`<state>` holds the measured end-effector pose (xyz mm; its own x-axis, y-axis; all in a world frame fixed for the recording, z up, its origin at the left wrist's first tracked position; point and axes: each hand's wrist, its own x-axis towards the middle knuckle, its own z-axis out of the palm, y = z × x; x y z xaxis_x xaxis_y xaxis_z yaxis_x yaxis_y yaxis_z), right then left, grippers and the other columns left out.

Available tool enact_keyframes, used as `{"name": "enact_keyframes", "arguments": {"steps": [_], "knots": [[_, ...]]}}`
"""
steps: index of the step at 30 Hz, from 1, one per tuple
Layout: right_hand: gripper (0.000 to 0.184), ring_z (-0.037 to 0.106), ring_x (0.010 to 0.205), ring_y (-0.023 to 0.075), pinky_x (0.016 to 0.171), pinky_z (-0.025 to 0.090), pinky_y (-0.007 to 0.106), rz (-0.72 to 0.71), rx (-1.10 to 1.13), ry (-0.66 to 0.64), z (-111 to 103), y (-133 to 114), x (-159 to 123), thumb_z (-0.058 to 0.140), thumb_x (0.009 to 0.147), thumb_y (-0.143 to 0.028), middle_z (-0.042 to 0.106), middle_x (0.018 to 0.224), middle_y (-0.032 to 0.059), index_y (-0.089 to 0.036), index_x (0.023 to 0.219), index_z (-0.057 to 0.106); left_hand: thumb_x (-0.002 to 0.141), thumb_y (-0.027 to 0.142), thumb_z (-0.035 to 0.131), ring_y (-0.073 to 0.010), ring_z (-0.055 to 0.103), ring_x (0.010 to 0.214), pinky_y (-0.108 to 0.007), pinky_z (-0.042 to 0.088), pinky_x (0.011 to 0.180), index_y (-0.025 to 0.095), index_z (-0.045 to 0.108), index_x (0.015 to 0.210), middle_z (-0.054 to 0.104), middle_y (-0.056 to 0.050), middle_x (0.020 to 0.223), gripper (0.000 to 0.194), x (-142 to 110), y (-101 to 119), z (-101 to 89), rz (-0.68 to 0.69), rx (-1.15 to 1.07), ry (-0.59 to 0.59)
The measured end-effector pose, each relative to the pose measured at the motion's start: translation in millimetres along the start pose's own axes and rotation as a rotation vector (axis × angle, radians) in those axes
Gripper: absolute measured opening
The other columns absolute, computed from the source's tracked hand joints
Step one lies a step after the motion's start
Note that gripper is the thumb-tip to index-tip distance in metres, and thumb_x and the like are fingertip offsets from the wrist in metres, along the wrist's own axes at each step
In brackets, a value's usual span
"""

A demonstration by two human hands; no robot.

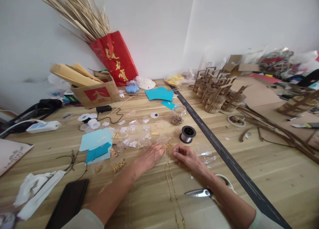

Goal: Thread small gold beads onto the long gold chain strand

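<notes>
My left hand (151, 157) lies palm down on the wooden table (261, 169), fingers stretched toward a small heap of gold findings (167, 145). My right hand (185, 156) rests close beside it with fingertips pinched at the upper end of a thin gold chain (171, 185); what sits between the fingertips is too small to name. The chain runs in two strands down the table toward me. Several small clear bags of silver and gold parts (134, 132) lie just beyond both hands.
A spool of wire (187, 134) and a glass jar of beads (177, 117) stand beyond the hands. Scissors (199, 192) lie under my right forearm. Blue paper (98, 144), a dark phone (68, 202), a cardboard box (96, 91), small wooden baskets (216, 96) and a black strip (224, 156) surround the spot.
</notes>
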<state>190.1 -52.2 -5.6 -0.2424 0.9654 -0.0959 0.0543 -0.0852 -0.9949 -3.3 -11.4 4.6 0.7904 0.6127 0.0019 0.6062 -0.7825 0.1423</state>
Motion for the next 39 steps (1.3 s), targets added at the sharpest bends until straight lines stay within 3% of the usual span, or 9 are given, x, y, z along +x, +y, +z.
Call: {"name": "enact_keyframes", "arguments": {"steps": [15, 21, 25, 31, 39], "knots": [[0.026, 0.044, 0.050, 0.0081, 0.045, 0.037, 0.020, -0.013, -0.047, -0.007, -1.9, 2.8, 1.6, 0.062, 0.077, -0.041, 0.047, 0.061, -0.0035, -0.016, 0.073, 0.053, 0.093, 0.017, 0.036, -0.0171, 0.054, 0.079, -0.027, 0.042, 0.071, 0.015, 0.055, 0.076, 0.057, -0.005, 0.080, 0.026, 0.8, -9.6, 2.3, -0.016, -0.117, 0.013], [0.026, 0.044, 0.049, 0.0082, 0.045, 0.038, 0.021, -0.021, -0.022, -0.007, -1.7, 2.5, 2.0, 0.062, 0.077, -0.040, 0.048, 0.062, -0.0035, -0.016, 0.074, 0.054, 0.092, 0.017, 0.041, -0.0149, 0.054, 0.076, -0.026, 0.041, 0.072, 0.016, 0.058, 0.075, 0.056, -0.002, 0.078, 0.024, -3.6, -7.2, -6.9, -0.037, -0.257, 0.063], [0.025, 0.044, 0.048, 0.0080, 0.045, 0.036, 0.020, -0.023, -0.011, -0.019, -2.0, 1.9, 1.2, 0.062, 0.077, -0.041, 0.046, 0.061, -0.0043, -0.016, 0.075, 0.055, 0.092, 0.017, 0.043, -0.0146, 0.054, 0.077, -0.025, 0.042, 0.071, 0.016, 0.059, 0.076, 0.057, -0.002, 0.079, 0.022, -18.2, -3.9, -16.1, -0.059, -0.308, 0.131], [0.025, 0.043, 0.048, 0.0074, 0.045, 0.035, 0.020, -0.020, -0.031, -0.025, -0.9, 0.4, -0.3, 0.061, 0.078, -0.040, 0.047, 0.060, -0.0043, -0.016, 0.075, 0.053, 0.092, 0.017, 0.042, -0.0156, 0.055, 0.079, -0.028, 0.044, 0.072, 0.016, 0.059, 0.081, 0.060, -0.004, 0.084, 0.020, -54.1, 15.6, -21.8, -0.066, -0.259, 0.084], [0.023, 0.043, 0.051, 0.0076, 0.046, 0.034, 0.020, -0.029, -0.057, -0.023, -1.4, 4.8, -2.6, 0.061, 0.079, -0.038, 0.048, 0.064, -0.0036, -0.016, 0.075, 0.053, 0.091, 0.016, 0.046, -0.0175, 0.055, 0.080, -0.030, 0.046, 0.072, 0.015, 0.059, 0.077, 0.060, -0.004, 0.082, 0.020, -90.3, 33.5, -0.1, -0.102, -0.167, 0.053]]}}
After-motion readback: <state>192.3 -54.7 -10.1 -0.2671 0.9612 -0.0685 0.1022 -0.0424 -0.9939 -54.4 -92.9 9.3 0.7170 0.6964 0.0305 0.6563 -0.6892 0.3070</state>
